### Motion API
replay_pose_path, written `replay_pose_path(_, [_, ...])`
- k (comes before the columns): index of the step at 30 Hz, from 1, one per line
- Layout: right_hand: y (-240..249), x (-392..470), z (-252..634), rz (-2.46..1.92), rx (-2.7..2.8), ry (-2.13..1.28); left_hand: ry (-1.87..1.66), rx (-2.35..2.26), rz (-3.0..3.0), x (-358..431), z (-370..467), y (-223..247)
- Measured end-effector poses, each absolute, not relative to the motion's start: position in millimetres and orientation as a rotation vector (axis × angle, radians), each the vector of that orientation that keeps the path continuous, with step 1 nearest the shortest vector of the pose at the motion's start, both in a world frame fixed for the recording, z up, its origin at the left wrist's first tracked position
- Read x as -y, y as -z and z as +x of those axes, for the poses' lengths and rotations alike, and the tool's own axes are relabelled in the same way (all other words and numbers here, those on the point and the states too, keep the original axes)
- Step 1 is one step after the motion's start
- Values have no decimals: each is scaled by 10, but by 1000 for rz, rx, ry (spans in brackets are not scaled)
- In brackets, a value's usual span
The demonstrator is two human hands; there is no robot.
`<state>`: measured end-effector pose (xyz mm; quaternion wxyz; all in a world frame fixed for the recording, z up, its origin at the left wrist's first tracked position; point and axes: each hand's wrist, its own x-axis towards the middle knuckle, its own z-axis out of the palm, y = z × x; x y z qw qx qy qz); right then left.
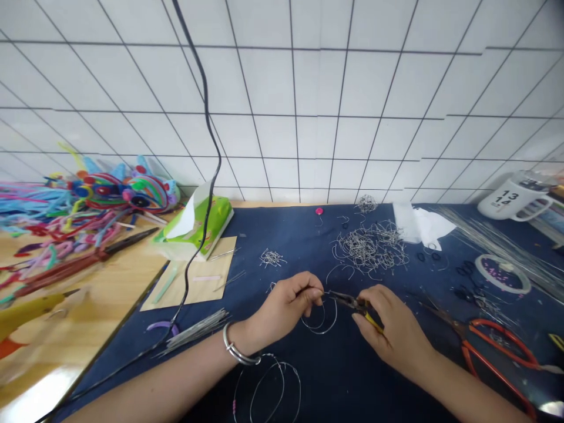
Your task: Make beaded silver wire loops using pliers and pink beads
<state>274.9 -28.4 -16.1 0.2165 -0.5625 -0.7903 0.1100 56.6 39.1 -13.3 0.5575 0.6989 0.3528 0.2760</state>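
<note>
My left hand (296,296), a silver bangle on its wrist, pinches one end of a thin looped wire (328,329) above the dark blue cloth. From the right, my right hand (388,326) is closed around a pair of yellow-and-black-handled pliers (350,301). The jaws of the pliers meet the wire just beside my left fingertips. Below the hands lie larger wire loops (277,385), with small pink beads on one side. Beyond my right hand is a tangled heap of bent wire pieces (370,247).
Red-handled scissors (467,338) lie at right, near a round bead dish (502,274) and a white mug (511,197). Straight wires (200,330) and a green tissue pack (198,226) sit at left. A black cable (205,176) hangs down across the left side.
</note>
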Motion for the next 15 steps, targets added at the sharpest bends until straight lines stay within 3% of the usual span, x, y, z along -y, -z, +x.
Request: replay_pose_path(15, [174, 325, 2746, -1584, 2230, -69, -625, -726, 1549, -271, 603, 15])
